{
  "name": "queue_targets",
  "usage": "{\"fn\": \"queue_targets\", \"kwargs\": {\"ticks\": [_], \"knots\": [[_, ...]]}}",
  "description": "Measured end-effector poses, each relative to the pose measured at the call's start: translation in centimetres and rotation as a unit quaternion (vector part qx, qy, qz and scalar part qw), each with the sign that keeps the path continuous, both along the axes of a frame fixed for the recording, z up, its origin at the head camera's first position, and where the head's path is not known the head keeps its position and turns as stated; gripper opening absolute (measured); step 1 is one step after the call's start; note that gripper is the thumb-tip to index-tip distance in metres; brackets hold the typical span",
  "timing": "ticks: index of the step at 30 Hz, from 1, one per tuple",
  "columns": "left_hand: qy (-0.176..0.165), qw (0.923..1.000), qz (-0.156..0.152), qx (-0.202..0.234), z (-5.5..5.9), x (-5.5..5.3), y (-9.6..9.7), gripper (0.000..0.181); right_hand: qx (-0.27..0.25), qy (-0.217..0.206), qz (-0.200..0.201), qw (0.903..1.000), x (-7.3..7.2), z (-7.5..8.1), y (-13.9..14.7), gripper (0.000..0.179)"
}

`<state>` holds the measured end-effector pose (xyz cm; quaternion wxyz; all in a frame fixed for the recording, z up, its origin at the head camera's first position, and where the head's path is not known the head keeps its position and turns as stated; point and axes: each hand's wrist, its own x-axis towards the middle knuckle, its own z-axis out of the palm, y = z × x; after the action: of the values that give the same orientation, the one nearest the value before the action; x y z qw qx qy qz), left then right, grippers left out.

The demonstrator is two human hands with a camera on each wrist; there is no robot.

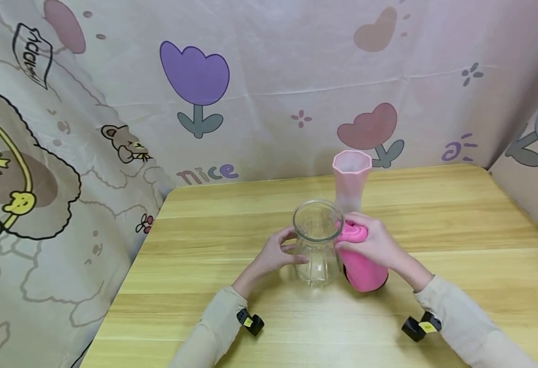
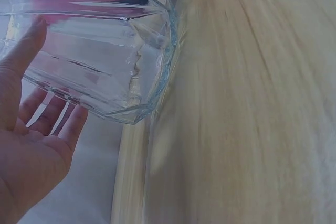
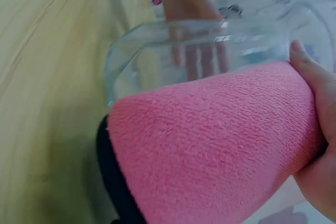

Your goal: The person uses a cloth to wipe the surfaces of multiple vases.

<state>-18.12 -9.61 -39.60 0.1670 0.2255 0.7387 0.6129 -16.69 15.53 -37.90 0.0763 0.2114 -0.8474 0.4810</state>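
Note:
A clear glass vase (image 1: 317, 260) with a wide round rim stands upright on the table in the head view. My left hand (image 1: 280, 253) holds its left side, thumb in front and fingers reaching behind. In the left wrist view the thumb and fingertips lie along the faceted glass (image 2: 105, 61). My right hand (image 1: 375, 240) grips the top of a rolled pink towel (image 1: 365, 271) with a dark edge, just right of the vase. The fluffy towel (image 3: 220, 140) hides part of the glass in the right wrist view.
A tall pink vase (image 1: 349, 186), fading to white lower down, stands behind the towel. The wooden table (image 1: 204, 245) ends at the back against a printed cloth (image 1: 269, 128). A camera is strapped to each wrist.

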Motion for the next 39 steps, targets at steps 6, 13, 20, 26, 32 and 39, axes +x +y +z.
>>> {"fn": "queue_targets", "kwargs": {"ticks": [6,13,20,26,32,39], "knots": [[-0.006,1.0000,0.001,-0.001,0.1,0.1,0.1,0.063,-0.028,0.008,-0.025,0.9993,0.9,1.9,0.0,0.063],[-0.004,1.0000,0.003,-0.001,0.1,0.0,0.0,0.063,-0.083,0.047,-0.039,0.9947,0.9,3.8,0.4,0.062],[-0.003,1.0000,0.003,0.001,-0.1,0.0,-0.1,0.063,-0.091,0.045,-0.027,0.9945,0.5,3.8,0.3,0.061],[0.002,1.0000,0.003,0.005,-0.3,0.0,-0.1,0.064,-0.064,0.032,-0.037,0.9967,0.0,2.1,0.3,0.061],[-0.003,1.0000,0.002,0.000,-0.2,0.0,0.0,0.065,-0.008,0.031,-0.020,0.9993,0.0,0.2,-0.3,0.058],[0.003,1.0000,0.002,0.002,-0.2,0.0,0.1,0.062,0.029,0.019,-0.002,0.9994,-0.3,-1.2,0.1,0.046]]}}
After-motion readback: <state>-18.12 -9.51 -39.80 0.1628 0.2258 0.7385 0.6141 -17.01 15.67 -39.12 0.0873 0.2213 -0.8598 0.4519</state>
